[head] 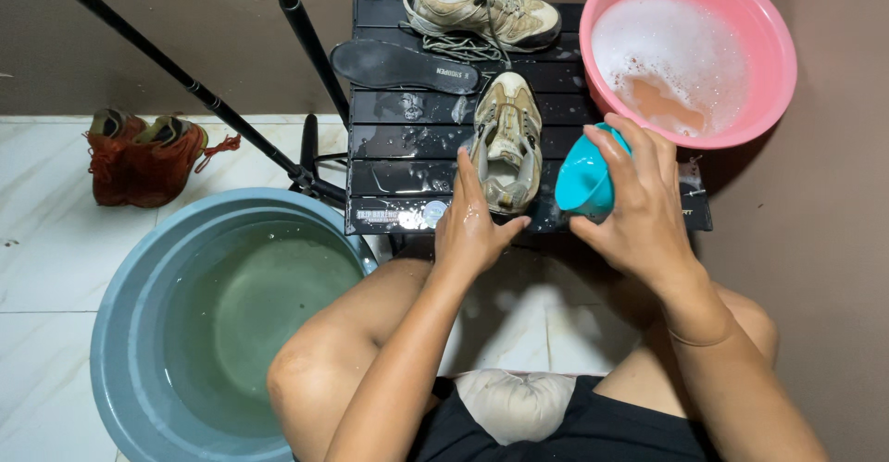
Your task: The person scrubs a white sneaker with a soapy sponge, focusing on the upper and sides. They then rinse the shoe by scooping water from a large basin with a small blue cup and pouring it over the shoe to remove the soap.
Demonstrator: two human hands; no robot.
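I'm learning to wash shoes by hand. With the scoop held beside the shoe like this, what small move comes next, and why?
Probably tip the teal scoop in the right hand over the beige shoe. The left hand already steadies the shoe on the wet black table, and the scoop's mouth faces it.

Left hand [472, 226] reaches forward, wet fingers [466, 173] extended; right hand [639, 207] curled in a grip.

— Where is the shoe [507, 143]?
— On the desk [389, 170], between the two hands. An insole [403, 65] lies left of it, another shoe [482, 4] behind.
— And the bowl [690, 50]?
— Right. The tub [213, 323] sits on the floor, left.
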